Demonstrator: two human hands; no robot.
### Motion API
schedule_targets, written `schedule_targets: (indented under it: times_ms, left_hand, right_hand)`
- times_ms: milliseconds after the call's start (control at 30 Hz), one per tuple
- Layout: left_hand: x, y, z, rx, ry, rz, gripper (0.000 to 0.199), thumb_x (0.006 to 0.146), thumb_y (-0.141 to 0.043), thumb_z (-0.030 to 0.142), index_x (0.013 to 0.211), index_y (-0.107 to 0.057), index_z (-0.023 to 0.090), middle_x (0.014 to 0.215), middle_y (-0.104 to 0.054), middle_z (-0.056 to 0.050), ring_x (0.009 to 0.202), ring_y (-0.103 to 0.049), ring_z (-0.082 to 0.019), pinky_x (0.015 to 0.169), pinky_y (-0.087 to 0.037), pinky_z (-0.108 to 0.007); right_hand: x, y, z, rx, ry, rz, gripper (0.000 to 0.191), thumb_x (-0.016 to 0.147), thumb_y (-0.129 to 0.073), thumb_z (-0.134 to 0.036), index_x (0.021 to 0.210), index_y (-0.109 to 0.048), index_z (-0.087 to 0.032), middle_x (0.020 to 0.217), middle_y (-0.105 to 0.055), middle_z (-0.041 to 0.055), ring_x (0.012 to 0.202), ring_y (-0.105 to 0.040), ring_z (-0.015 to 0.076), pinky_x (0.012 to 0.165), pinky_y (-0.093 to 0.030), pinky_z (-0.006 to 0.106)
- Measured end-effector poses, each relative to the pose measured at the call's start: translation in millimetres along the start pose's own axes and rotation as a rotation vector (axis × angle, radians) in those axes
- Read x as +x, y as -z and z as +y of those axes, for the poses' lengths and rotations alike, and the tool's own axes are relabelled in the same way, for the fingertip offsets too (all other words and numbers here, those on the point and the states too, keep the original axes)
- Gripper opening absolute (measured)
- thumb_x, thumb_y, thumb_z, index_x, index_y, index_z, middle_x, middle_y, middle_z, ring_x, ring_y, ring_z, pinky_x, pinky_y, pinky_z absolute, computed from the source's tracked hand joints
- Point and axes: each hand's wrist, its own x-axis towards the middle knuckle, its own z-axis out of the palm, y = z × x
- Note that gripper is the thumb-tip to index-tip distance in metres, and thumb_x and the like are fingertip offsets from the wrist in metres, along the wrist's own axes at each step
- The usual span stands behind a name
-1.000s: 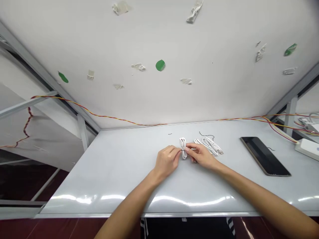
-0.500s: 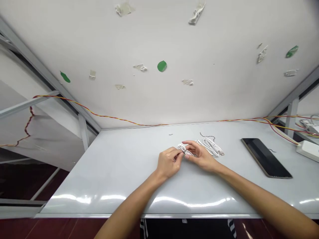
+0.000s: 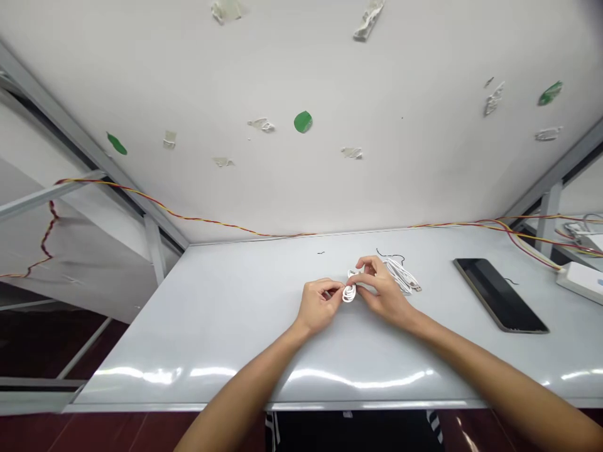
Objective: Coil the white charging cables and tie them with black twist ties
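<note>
While the left hand [image 3: 320, 306] pinches a small white cable coil [image 3: 349, 292] between thumb and fingertips, the right hand [image 3: 380, 292], half closed, grips its upper loops. A looser white cable bundle [image 3: 401, 276] lies just right of the coil, a black tablet [image 3: 499, 295] well right.

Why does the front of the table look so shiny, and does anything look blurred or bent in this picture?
In the head view, the bright streaks along the front of the white table are glare; the wide lens makes the metal frame bar slant steeply; the white cable bundle shows no obvious blur, though it is too small to separate every loop.
</note>
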Motion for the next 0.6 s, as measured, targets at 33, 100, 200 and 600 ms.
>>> schedule_targets:
  times_ms: [33, 100, 200, 600]
  left_hand:
    - [0.3, -0.3, 0.0, -0.037, 0.021, -0.006, 0.023, 0.083, -0.066, 0.037, 0.078, -0.077, 0.017, 0.074, -0.07, -0.006, 0.065, -0.058, -0.015, 0.059, -0.044, -0.024]
    - [0.7, -0.3, -0.1, -0.12, 0.065, -0.025, 0.024, 0.082, -0.067, 0.037, 0.077, -0.076, 0.016, 0.072, -0.07, -0.006, 0.064, -0.058, -0.015, 0.06, -0.045, -0.025]
    - [0.9, 0.6, -0.8, -0.179, 0.104, -0.045, 0.024, 0.081, -0.067, 0.036, 0.078, -0.075, 0.014, 0.067, -0.068, -0.004, 0.058, -0.055, -0.013, 0.056, -0.043, -0.024]
    - [-0.3, -1.0, -2.9, 0.069, -0.046, 0.079, 0.018, 0.086, -0.062, 0.028, 0.081, -0.075, 0.016, 0.08, -0.073, -0.006, 0.067, -0.061, -0.015, 0.063, -0.047, -0.025]
  right_hand:
    - [-0.9, -0.8, 0.9, 0.026, 0.012, -0.003, 0.026, 0.093, -0.047, -0.017, 0.097, -0.071, -0.028, 0.113, -0.049, 0.0085, 0.084, -0.055, 0.0184, 0.076, -0.051, 0.039]
    - [-2.1, -1.0, 1.0, 0.079, 0.028, -0.013, 0.03, 0.095, -0.042, -0.016, 0.101, -0.07, -0.027, 0.118, -0.048, 0.0093, 0.077, -0.056, 0.0152, 0.071, -0.053, 0.037]
    - [-0.9, 4.5, -3.1, 0.217, 0.039, -0.056, 0.029, 0.096, -0.043, -0.019, 0.102, -0.07, -0.028, 0.13, -0.046, 0.0095, 0.1, -0.06, 0.0209, 0.087, -0.053, 0.043]
    - [7.6, 3.2, -7.5, 0.843, -0.468, -0.374, 0.057, 0.084, -0.067, -0.047, 0.133, -0.051, -0.022, 0.108, -0.067, 0.0093, 0.091, -0.068, 0.0203, 0.082, -0.057, 0.038]
